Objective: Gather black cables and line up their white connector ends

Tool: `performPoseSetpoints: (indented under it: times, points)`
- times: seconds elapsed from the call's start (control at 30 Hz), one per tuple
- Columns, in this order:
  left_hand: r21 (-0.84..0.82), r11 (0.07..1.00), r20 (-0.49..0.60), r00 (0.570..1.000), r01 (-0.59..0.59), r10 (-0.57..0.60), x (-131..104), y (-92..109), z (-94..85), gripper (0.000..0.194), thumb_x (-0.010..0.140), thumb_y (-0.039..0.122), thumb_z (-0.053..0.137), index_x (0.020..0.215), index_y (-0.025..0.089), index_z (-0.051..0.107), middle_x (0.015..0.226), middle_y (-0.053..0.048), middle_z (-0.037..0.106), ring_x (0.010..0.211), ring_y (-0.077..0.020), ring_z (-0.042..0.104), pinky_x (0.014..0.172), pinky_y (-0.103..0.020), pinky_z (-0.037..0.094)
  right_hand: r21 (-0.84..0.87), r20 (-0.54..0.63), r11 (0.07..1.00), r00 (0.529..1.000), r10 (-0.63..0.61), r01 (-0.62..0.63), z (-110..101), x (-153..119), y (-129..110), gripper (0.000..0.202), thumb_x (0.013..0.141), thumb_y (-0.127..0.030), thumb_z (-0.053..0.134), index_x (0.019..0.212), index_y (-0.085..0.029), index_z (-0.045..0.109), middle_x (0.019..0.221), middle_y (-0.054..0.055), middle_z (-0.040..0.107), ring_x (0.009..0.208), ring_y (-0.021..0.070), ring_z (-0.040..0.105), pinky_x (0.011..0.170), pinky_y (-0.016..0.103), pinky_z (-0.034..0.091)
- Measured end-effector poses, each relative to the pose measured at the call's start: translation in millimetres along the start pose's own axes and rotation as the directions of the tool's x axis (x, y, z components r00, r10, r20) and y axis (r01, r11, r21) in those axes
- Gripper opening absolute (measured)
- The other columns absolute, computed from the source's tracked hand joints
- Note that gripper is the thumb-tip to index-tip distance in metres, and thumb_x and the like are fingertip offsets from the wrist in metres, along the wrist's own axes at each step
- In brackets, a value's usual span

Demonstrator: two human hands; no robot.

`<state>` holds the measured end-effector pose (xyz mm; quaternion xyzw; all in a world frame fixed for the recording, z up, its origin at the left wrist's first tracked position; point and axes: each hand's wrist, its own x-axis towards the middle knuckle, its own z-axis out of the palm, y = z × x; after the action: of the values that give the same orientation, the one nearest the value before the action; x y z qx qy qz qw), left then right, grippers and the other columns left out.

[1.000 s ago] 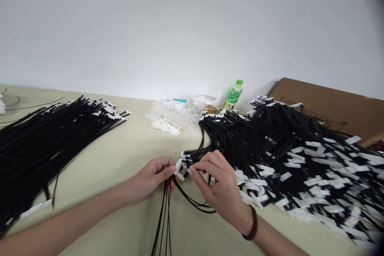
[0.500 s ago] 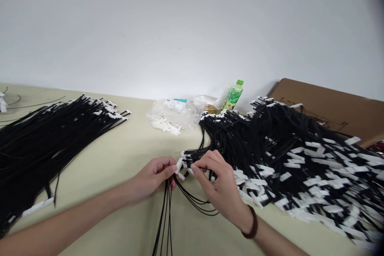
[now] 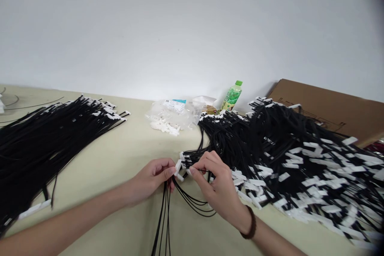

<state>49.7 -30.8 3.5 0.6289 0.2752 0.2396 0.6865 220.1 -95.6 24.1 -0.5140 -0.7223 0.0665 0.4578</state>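
My left hand (image 3: 162,174) pinches a white plastic connector (image 3: 178,167) between thumb and fingers. Several thin black wires (image 3: 164,216) hang down below that hand, and others loop off to the right. Just right of the connector, my right hand (image 3: 214,176) is closed in a pinch on a thin black wire (image 3: 202,170), with thumb and index finger near its end. The wire's tip is too small to make out. Behind my right hand lie more black wires with white ends (image 3: 192,154).
A heap of black wires with white connectors (image 3: 288,160) spreads over the right side. Another bundle (image 3: 54,140) lies left. At the back are a clear bag (image 3: 171,114), white connectors (image 3: 165,126), a green-capped bottle (image 3: 232,97) and a cardboard box (image 3: 330,108) against the wall.
Both hands keep nearly the same pose and hold. The whole scene sits slightly further left, as the camera has shifted a little.
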Motion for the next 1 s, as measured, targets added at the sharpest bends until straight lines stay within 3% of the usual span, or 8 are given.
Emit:
performPoseSetpoints:
  times: [0.47,1.0]
  points:
    - [0.069,0.998,-0.021,1.000,-0.002,0.003,0.0,1.1,-1.3,0.031,0.077,0.044,0.050,0.072,0.014,0.052,0.063,0.001,0.052,0.058,-0.0099,0.047,0.059,-0.023,0.035,-0.006,-0.016,0.999,0.999,-0.038,0.038,2.2,1.1,4.5,0.015,0.080,-0.016,0.048,0.066,-0.016,0.052,0.065,0.000,0.046,0.068,0.0135,0.041,0.062,0.027,0.034]
    - [-0.156,0.987,-0.019,0.999,-0.031,0.028,3.0,-0.9,1.5,0.027,0.069,0.034,0.065,0.074,0.010,0.055,0.065,0.000,0.051,0.058,-0.0082,0.046,0.057,-0.023,0.033,-0.178,-0.021,0.966,0.981,-0.192,0.186,2.2,-1.3,15.3,0.012,0.080,-0.018,0.048,0.069,-0.017,0.053,0.069,0.002,0.049,0.073,0.0160,0.042,0.068,0.027,0.035]
